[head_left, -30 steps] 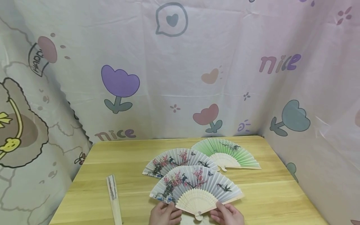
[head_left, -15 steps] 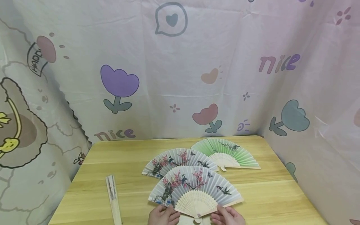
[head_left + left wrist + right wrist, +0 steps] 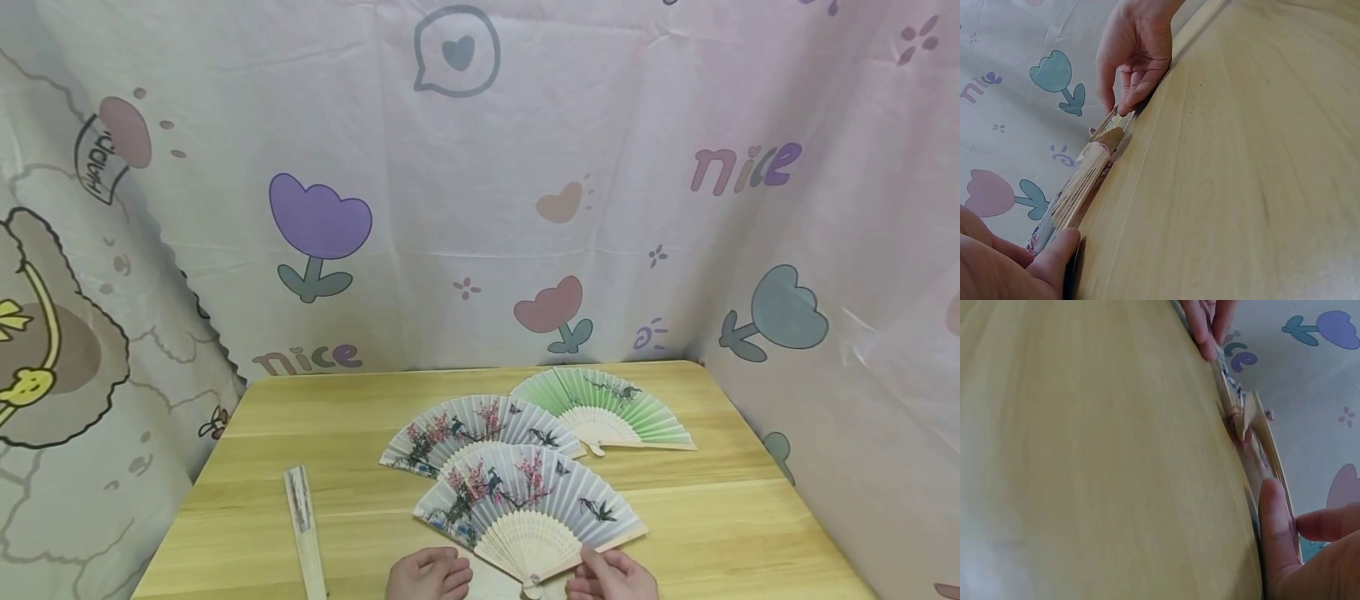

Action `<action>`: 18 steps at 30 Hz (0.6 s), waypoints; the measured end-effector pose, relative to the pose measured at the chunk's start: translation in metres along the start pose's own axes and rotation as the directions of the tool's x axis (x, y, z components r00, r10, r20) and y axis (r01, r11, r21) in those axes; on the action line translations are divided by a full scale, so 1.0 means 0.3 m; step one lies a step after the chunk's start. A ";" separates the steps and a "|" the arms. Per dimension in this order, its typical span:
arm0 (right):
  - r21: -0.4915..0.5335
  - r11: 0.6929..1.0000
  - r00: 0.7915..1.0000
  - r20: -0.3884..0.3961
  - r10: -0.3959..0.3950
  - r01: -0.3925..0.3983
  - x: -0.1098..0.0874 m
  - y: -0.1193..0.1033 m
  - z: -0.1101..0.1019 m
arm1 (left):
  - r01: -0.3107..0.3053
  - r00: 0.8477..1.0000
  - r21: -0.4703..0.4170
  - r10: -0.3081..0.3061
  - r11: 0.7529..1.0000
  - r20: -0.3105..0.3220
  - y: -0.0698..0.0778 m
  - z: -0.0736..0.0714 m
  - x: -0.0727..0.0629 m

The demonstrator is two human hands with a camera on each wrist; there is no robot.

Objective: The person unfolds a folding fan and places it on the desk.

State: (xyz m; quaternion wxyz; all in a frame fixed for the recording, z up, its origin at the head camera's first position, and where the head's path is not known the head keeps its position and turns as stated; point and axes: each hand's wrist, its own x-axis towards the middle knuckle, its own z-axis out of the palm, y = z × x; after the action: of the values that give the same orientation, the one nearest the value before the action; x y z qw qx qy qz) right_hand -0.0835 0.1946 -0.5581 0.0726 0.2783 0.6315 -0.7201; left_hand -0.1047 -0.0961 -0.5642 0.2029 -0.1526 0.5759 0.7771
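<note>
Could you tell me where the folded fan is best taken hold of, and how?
I would pinch the folded fan across its bare, pale part, coming from above with the nearer left hand: it is slim, with both long edges free.

Room: yellow wooden tabletop (image 3: 735, 533) right of spread grey-white blossom-print pleated fan (image 3: 551, 508) | lane: between slim closed cream fan (image 3: 305, 533) and left hand (image 3: 429, 575) | blocked ahead: second grey-white pleated fan (image 3: 476, 425), spread green pleated fan (image 3: 611, 408)

Bright and clear on the right of the printed cloth (image 3: 435, 167) comes "nice" (image 3: 746, 169), and here's a second "nice" (image 3: 308, 358) low on the left, just above the tabletop (image 3: 390, 533)! Further left, a little banner (image 3: 100, 167) carries tilted letters, too unclear to read.
</note>
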 end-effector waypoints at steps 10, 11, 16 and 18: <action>-0.083 0.996 1.000 0.013 -0.020 0.021 -0.010 -0.004 -0.015 | -0.034 0.999 0.027 0.034 0.999 -0.002 -0.002 -0.006 -0.019; -0.079 0.996 0.999 0.015 -0.029 0.030 -0.010 -0.009 -0.014 | -0.043 0.999 0.031 0.043 0.999 -0.003 0.000 -0.006 -0.021; -0.079 0.993 0.996 0.016 -0.089 0.090 -0.020 -0.051 0.024 | -0.090 0.994 0.087 0.095 0.992 -0.048 0.037 -0.008 -0.027; -0.090 0.988 0.992 0.030 -0.122 0.124 -0.025 -0.073 0.054 | -0.122 0.986 0.146 0.137 0.982 -0.092 0.063 -0.014 -0.030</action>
State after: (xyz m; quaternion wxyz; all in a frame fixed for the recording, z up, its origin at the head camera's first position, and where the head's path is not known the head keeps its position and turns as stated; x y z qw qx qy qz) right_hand -0.0922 0.1816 -0.5345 0.0482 0.2264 0.6789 -0.6968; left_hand -0.1060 -0.1062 -0.5455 0.1326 -0.1393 0.6474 0.7375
